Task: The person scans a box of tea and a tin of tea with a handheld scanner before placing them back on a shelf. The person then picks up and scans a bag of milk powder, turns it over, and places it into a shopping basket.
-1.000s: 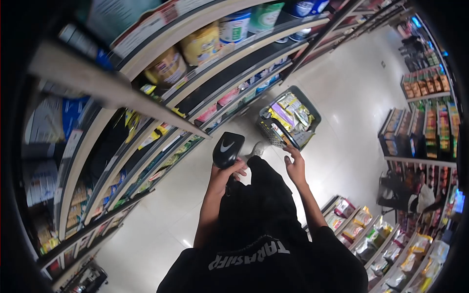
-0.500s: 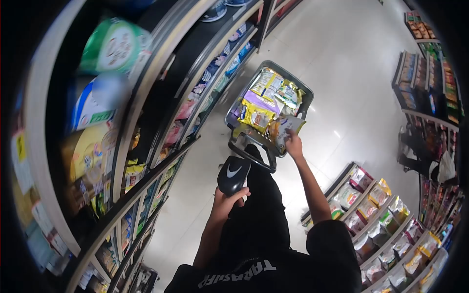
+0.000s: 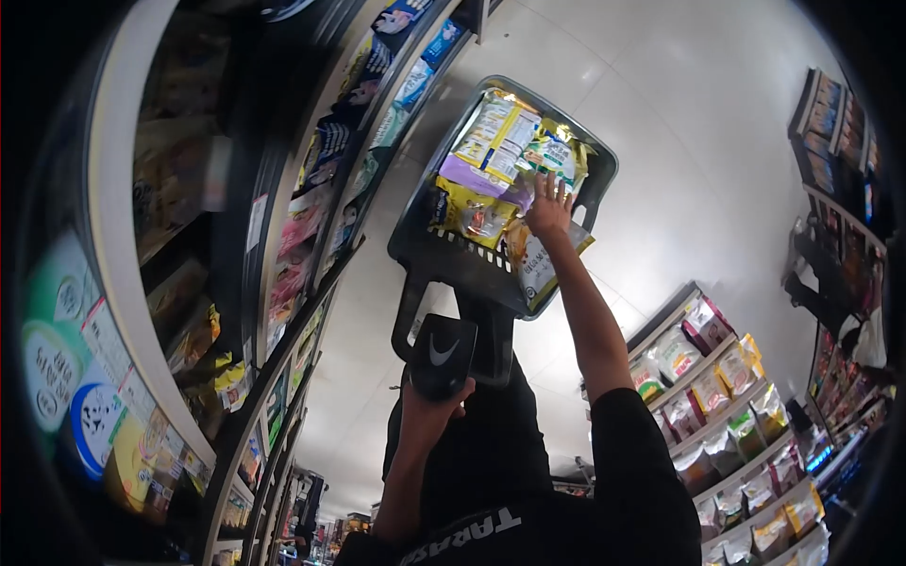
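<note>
A: Entry. Shopping basket (image 3: 596, 179), dark grey, stands on the pale floor (image 3: 717, 141) at the far centre, just right of the long shelf run (image 3: 311, 217). It is packed with snack packets (image 3: 491, 141), yellow and purple on top

B: Step in hand?

A: Judged: sorting through or picking from the basket. Right hand (image 3: 548, 206) is stretched far out over it, fingers spread wide, palm down on the packets; it touches them but closes on nothing that I can see

B: Left hand?

A: Left hand (image 3: 427, 407), near, wrapped shut around the grip of a black handheld scanner (image 3: 442, 351) with a white mark on its head; scanner points toward the basket's near handle (image 3: 411, 311)

B: Next move calls for?

A: Judged: fingers must curl around one packet and lift it clear of its neighbours, which lie overlapped. More bagged goods fill the low shelves (image 3: 746, 443) at near right
</note>
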